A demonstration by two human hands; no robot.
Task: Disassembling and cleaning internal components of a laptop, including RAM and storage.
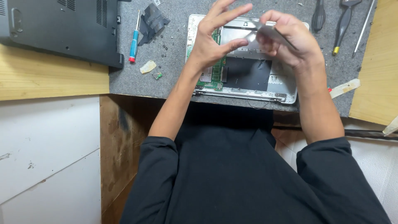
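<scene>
The work is proceeding on a grey speckled felt mat (174, 81) lying across a pale wooden bench top (45, 76), with a worn brown board and white panels showing below the bench edge. An opened silver laptop chassis (286, 89) is resting on the mat, exposing a green circuit board (215, 79) and a black sheet inside. Above it, the person's right hand (290, 39) is gripping a thin flat silver metal piece (271, 32), fingers closed around it, while the left hand (215, 39) is touching the piece's near end with thumb and forefinger, the remaining fingers fanning apart. A black plastic laptop base cover (62, 27) is lying at far left, cut off by the frame, with a blue-handled screwdriver with a red tip (134, 41) just beside it. Dark hand tools (344, 20) at top right are only partly showing. The metal piece's exact shape is hard to make out behind the fingers.
</scene>
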